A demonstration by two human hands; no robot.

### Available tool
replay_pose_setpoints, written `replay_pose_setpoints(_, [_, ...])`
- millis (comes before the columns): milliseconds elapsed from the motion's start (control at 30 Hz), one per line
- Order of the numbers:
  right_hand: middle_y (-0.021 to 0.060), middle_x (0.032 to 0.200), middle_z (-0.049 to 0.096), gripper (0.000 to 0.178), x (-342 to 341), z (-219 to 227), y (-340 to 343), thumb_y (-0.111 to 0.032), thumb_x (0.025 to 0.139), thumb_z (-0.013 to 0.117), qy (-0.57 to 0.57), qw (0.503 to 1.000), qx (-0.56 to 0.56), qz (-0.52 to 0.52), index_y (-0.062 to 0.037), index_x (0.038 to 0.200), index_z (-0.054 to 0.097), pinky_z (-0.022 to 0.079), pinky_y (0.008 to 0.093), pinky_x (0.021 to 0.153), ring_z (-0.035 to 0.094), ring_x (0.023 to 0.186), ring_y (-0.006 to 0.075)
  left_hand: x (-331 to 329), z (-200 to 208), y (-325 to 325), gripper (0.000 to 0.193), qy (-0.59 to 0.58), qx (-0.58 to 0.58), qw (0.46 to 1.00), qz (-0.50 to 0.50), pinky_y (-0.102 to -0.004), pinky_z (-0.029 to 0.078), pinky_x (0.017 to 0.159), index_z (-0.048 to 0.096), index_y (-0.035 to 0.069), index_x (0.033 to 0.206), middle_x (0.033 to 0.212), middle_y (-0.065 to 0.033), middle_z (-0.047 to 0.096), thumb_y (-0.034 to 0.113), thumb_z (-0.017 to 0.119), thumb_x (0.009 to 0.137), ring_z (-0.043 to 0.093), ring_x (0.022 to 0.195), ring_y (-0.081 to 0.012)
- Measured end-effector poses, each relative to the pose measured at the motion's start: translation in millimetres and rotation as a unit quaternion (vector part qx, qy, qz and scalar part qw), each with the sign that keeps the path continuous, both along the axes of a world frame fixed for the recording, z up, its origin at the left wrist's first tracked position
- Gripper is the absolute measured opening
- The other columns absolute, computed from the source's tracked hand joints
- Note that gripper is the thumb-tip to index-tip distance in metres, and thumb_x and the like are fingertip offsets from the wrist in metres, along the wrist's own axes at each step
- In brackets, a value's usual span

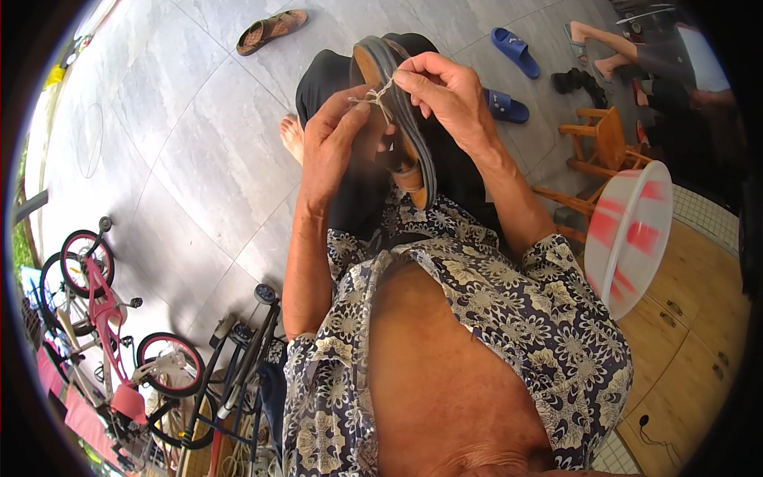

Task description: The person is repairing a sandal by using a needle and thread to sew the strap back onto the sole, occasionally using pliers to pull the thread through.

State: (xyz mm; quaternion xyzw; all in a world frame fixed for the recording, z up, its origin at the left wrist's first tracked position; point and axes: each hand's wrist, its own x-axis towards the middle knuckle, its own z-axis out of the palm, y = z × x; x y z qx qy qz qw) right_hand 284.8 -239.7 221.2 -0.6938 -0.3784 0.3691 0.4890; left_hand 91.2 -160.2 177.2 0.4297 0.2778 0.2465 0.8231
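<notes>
Head view: the sandal [412, 135] rests on the dark-trousered lap [457, 171], between its left and right edges. Left hand [330, 135]: grip pinched on the cord [381, 95]. Right hand [447, 86]: grip pinched on the cord's far end. Status, by judgement: cord crossed and looped; knot not yet drawn tight.

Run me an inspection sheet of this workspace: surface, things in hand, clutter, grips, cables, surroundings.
Surface: lap in black trousers, above a grey tiled floor.
Job's things: grey-edged sandal over the lap; thin pale cord at it, looped.
Clutter: brown sandal, two blue slippers and black shoes on the floor.
Grips: left grip and right grip both pinch the cord.
Cables: thin dark cable, lower right.
Surroundings: pink bicycle at left; wooden stool, red-and-white basin and another person's legs at right.
</notes>
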Motion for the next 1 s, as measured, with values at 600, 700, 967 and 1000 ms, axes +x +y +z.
replay_pose_setpoints(600, [0.0096, 0.098, 0.073, 0.009, 10, -7, 53, -0.008, 0.097, 0.076, -0.374, 0.892, 0.220, 0.128, -0.0024, 0.103, 0.073, 0.060, 0.0366, 0.071, 0.075, 0.082, 0.0292, -4, -12, 11, 0.025, 0.006, -0.020, 1.000, 0.007, -0.0263, 0.060, 0.066, 0.070, -0.002, 0.123, 0.098, -0.0131, 0.078, 0.018, 0.060, 0.112, 0.078, 0.084, -0.0181])
replay_pose_setpoints(700, [0.0103, 0.097, 0.073, 0.008, 8, 14, 39, -0.007, 0.097, 0.077, -0.374, 0.906, 0.188, 0.069, -0.0036, 0.104, 0.074, 0.060, 0.0368, 0.072, 0.075, 0.081, 0.0281, 0, -7, 17, 0.027, -0.004, -0.022, 1.000, 0.005, -0.0266, 0.061, 0.067, 0.070, -0.003, 0.126, 0.101, -0.0133, 0.079, 0.018, 0.060, 0.112, 0.078, 0.085, -0.0180])
replay_pose_setpoints(967, [0.0112, 0.094, 0.071, 0.010, -6, 0, 2, -0.011, 0.096, 0.078, -0.316, 0.938, 0.076, 0.122, -0.0043, 0.102, 0.074, 0.058, 0.0393, 0.067, 0.073, 0.078, 0.0325, 9, -5, 7, 0.028, -0.033, -0.012, 0.999, 0.003, -0.0287, 0.062, 0.076, 0.066, -0.004, 0.134, 0.106, -0.0110, 0.078, 0.015, 0.061, 0.112, 0.076, 0.088, -0.0171])
replay_pose_setpoints(1000, [0.0114, 0.092, 0.070, 0.011, -6, -2, 3, -0.013, 0.096, 0.078, -0.319, 0.938, 0.078, 0.116, -0.0042, 0.101, 0.074, 0.058, 0.0416, 0.067, 0.072, 0.076, 0.0344, 9, -6, 6, 0.029, -0.037, -0.008, 0.999, -0.004, -0.0286, 0.063, 0.078, 0.064, -0.004, 0.135, 0.107, -0.0106, 0.078, 0.015, 0.061, 0.113, 0.076, 0.091, -0.0162])
